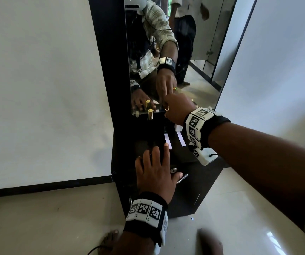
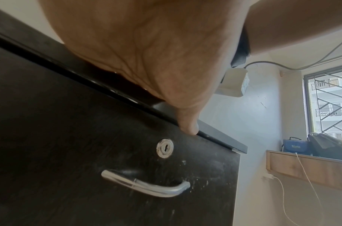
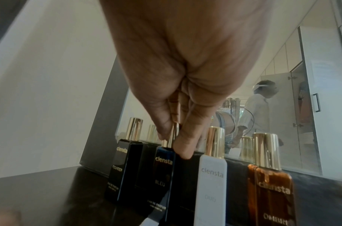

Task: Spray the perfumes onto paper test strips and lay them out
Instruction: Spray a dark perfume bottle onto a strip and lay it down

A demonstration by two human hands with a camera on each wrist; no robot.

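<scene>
1. A black dressing cabinet (image 1: 122, 144) stands against a white wall (image 1: 37, 89), with a tall mirror (image 1: 199, 74) rising from the back of its dark top.
2. Four perfume bottles stand upright in a row along the foot of the mirror, all with gold caps: the black FOUNDER bottle (image 3: 123, 168), the dark BLEU bottle (image 3: 162, 180), the white DUO bottle (image 3: 211, 188) and the amber OMBRE bottle (image 3: 272, 198).
3. The right hand (image 1: 177, 109) reaches over the row; in the right wrist view its thumb and fingers (image 3: 185, 146) pinch the gold cap (image 3: 173, 134) of the BLEU bottle, whose base is on the cabinet top.
4. Two white paper test strips (image 1: 168, 140) lie on the top in front of the bottles, side by side but apart, the second strip (image 1: 182, 139) partly under the right wrist.
5. The left hand (image 1: 155, 173) rests flat on the front edge of the top, fingers straight and slightly spread, one fingertip touching the near end of the left strip; it holds nothing.
6. On the cabinet front below that hand are a round keyhole lock (image 2: 165, 148) and a curved metal handle (image 2: 147, 185).
</scene>
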